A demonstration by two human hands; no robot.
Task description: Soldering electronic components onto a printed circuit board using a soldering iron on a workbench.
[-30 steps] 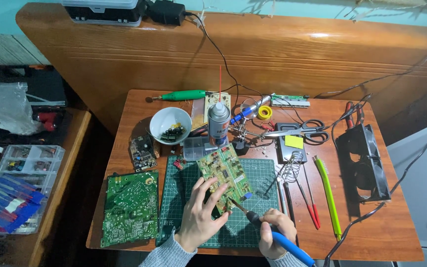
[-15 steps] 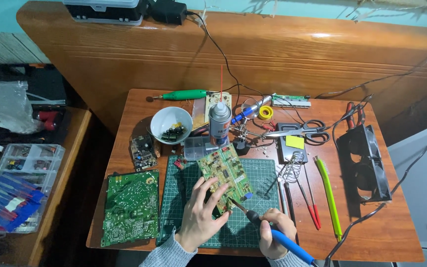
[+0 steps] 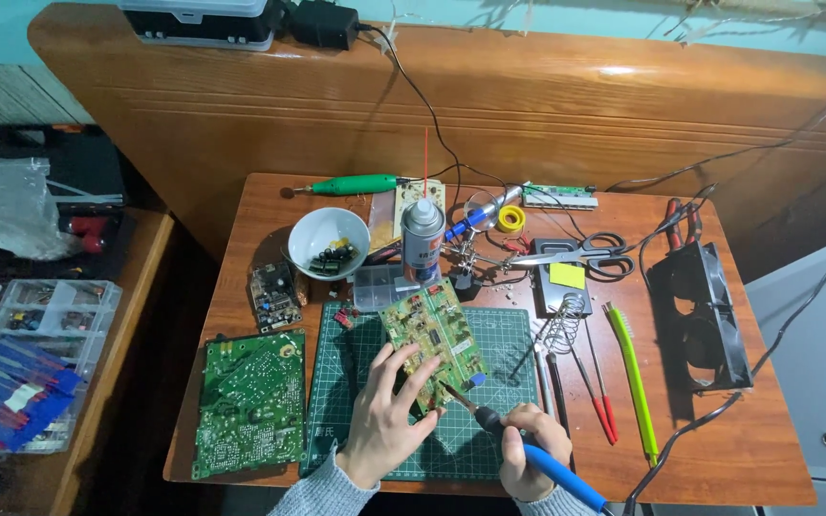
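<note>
Left hand [image 3: 384, 420] flat-fingered on the small green circuit board [image 3: 432, 336], fingers spread and pressing its lower left edge, thumb side pinching it steady on the green cutting mat [image 3: 504, 346]; not a closed fist, more a loose pin-down grip. Right hand [image 3: 528, 454] closed around the blue-handled soldering iron [image 3: 518, 449], tip angled up-left and touching or just off the board's lower right edge, can't tell which. Board sits tilted on the mat, mid-table. Step looks like soldering work on a joint near that edge; the next move likely needs the tip held steady on the pad with the board kept from sliding. Around: larger green board [image 3: 249, 401] left of mat, spray can [image 3: 423, 239] and white bowl of parts [image 3: 328, 244] behind, coil iron stand [image 3: 566, 325], scissors [image 3: 576, 253], black fan [image 3: 700, 315] right, all on the wooden table [image 3: 738, 449].
</note>
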